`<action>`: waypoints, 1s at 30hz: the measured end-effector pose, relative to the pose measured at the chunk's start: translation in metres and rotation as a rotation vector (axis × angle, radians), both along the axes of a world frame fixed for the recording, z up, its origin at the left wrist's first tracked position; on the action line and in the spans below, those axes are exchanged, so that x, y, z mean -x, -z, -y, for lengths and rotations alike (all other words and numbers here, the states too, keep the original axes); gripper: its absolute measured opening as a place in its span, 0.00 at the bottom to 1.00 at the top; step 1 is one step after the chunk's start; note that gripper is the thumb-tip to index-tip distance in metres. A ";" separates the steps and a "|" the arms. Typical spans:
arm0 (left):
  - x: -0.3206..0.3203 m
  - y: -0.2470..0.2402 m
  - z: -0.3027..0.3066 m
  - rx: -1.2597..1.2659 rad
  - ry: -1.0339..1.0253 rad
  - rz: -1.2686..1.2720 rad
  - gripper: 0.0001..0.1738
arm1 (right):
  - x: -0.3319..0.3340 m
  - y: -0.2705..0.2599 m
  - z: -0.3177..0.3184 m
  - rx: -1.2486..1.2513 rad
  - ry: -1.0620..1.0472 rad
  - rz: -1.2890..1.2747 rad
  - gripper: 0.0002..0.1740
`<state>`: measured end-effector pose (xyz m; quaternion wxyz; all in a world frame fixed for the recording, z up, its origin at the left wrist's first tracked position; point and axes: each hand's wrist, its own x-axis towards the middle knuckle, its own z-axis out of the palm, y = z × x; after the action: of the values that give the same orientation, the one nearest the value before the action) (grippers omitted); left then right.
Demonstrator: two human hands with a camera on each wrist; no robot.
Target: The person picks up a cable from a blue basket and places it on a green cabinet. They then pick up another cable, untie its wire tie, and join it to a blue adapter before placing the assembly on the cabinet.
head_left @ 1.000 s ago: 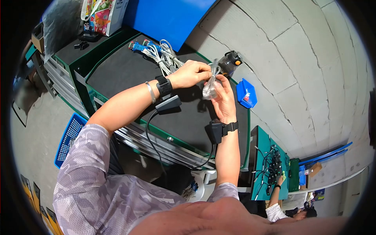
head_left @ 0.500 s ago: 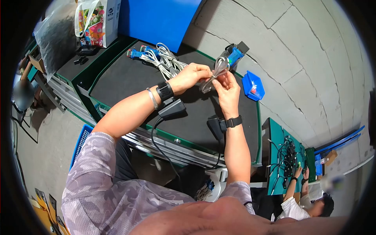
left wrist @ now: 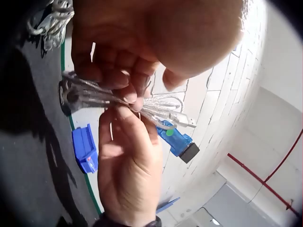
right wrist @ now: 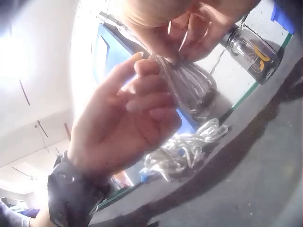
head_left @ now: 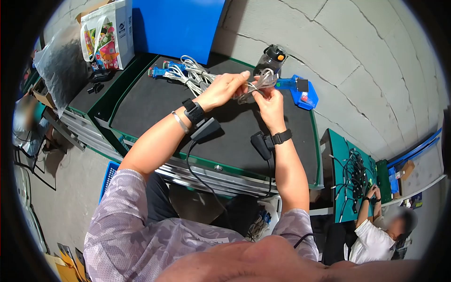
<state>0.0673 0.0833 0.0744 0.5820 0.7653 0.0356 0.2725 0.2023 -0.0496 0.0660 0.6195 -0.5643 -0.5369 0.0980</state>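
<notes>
A coiled clear-grey cable point(head_left: 266, 79), gathered at its middle, is held up over the dark-topped bench point(head_left: 225, 136). Its blue connector point(left wrist: 176, 140) with a black end sticks out beyond the right hand, beside a pale plug point(left wrist: 183, 119). My left hand point(head_left: 221, 90) grips the gathered middle with curled fingers, its thumb standing off the coil. Against the same spot, my right hand point(head_left: 271, 107) pinches the cable between thumb and fingers. In the right wrist view, loops of the coil fan out below the fingers. Several similar bundled cables point(head_left: 195, 77) lie left of the hands.
Behind the hands stands a dark bottle point(head_left: 269, 60); a blue bin point(head_left: 305, 99) sits at its right. A printed bag point(head_left: 110, 40) and a grey plastic bag point(head_left: 63, 66) are at the left. Another person point(head_left: 376, 235) works at a green table point(head_left: 343, 183).
The blue connector, first out of sight, then raised before the bottle, now points right over the blue bin. The left thumb has lifted off the coil. The head view has shifted.
</notes>
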 end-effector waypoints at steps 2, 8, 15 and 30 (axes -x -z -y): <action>0.001 -0.002 -0.004 -0.118 -0.113 0.082 0.24 | 0.001 -0.001 0.001 -0.014 -0.031 -0.060 0.22; 0.004 -0.010 0.004 -0.468 -0.186 0.266 0.11 | -0.001 -0.001 0.003 0.015 -0.124 -0.245 0.23; 0.003 -0.007 -0.003 -0.697 -0.229 0.347 0.08 | -0.006 -0.002 0.006 0.101 -0.284 -0.381 0.22; 0.008 -0.015 -0.002 -0.866 -0.216 0.325 0.08 | -0.013 -0.009 0.013 0.237 -0.483 -0.478 0.24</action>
<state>0.0590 0.0850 0.0892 0.1756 0.8770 -0.0933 0.4375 0.2150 -0.0628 0.0754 0.6168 -0.4501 -0.4796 0.4323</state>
